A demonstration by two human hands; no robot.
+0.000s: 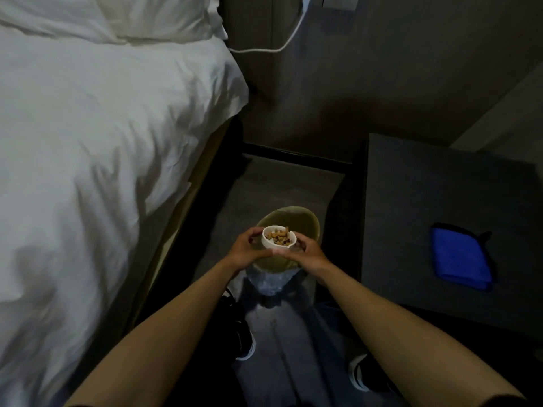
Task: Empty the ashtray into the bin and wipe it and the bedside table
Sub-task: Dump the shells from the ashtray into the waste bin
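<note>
Two hands' fingers clamped round white ashtray (278, 237) full of butts, upright above bin (305, 223).

A narrow strip of grey carpeted floor (293, 183) is hemmed in on the left by the white-sheeted bed (102, 142) and on the right by the dark grey square bedside table (426, 201) — passage is left only down the middle. The round olive-lined bin (305, 221) stands in that gap, its opening partly covered by the white round ashtray (277, 237) held above it in both hands. On the tabletop, only the near-right part is taken by a folded blue cloth (459, 257) — the rest is bare.
</note>
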